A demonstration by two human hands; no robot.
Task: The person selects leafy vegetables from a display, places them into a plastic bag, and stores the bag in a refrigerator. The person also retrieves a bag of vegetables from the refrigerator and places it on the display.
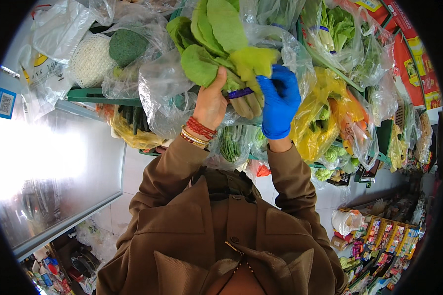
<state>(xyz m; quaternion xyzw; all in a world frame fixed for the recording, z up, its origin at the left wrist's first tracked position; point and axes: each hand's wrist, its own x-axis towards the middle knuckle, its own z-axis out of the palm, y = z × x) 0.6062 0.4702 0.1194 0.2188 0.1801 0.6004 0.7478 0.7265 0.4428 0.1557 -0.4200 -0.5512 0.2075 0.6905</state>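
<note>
My bare left hand (pixel 213 98) grips a bunch of leafy greens (pixel 216 37), its thumb lying over the lower leaves. A purple band (pixel 240 93) wraps the pale stems near their base. On my right hand (pixel 281 99) is a blue glove, and its fingertips pinch a yellowed leaf (pixel 254 61) at the right side of the bunch. Whether that leaf is still joined to the stems cannot be told. Beneath the greens lies a clear plastic bag (pixel 166 88), crumpled over the green crate.
Broccoli (pixel 128 47) and a pale round item in foam netting (pixel 93 61) sit at left. Bagged greens (pixel 336 29) and a yellow plastic bag (pixel 313 125) lie at right. A glass-topped cabinet (pixel 59 166) stands on the left, a snack rack (pixel 387 236) behind at right.
</note>
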